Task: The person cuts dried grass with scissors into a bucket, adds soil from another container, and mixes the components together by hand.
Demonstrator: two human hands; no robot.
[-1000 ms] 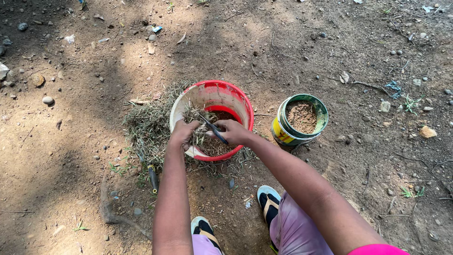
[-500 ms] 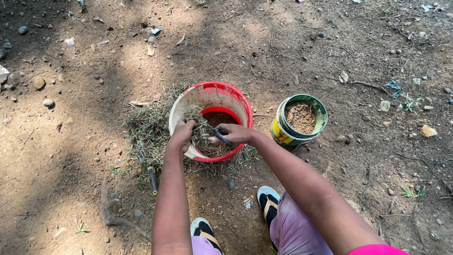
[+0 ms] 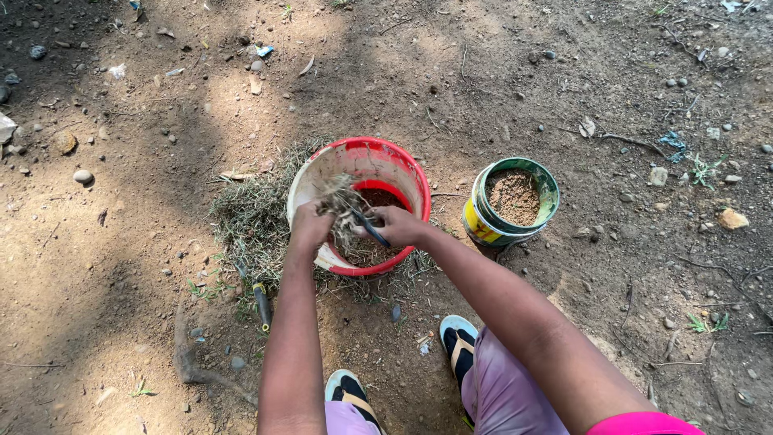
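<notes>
- While the person crouched over the red bucket [image 3: 407, 165], both hands met above its near rim, so the work sat between the knees and within easy arm's reach.
- Left hand [image 3: 310, 225] was clenched around a tuft of dry grass [image 3: 342, 197]; the tuft stood up out of the fist over the bucket's mouth, probably so that whatever dropped fell inside.
- Right hand [image 3: 398, 225] was closed on a dark-handled tool [image 3: 369, 228], which looked like shears or a knife; too small to tell which. Its tip pointed at the tuft and appeared to touch the stalks just beside the left fist.
- The tuft therefore lay between the two hands, gripped by the left and met by the right, above the bucket's near half.
- Inside the bucket: brownish chopped matter on the bottom, partly hidden by the hands.
- Left of the bucket and touching its wall, a loose grass pile [image 3: 254, 217] spread on the bare ground [image 3: 121, 282]; judged to be kept there as stock within reach of the left hand.
- Near that pile, on the person's side of the bucket, a yellow-and-black handled tool [image 3: 262, 304] lay on the ground, untouched.
- Right of the bucket, close but apart from it, a green can [image 3: 547, 189] stood upright, filled with brown granular soil.
- Below the bucket, two sandalled feet [image 3: 459, 342] were planted on the ground.
- Stones and twigs were scattered well away from the bucket.
</notes>
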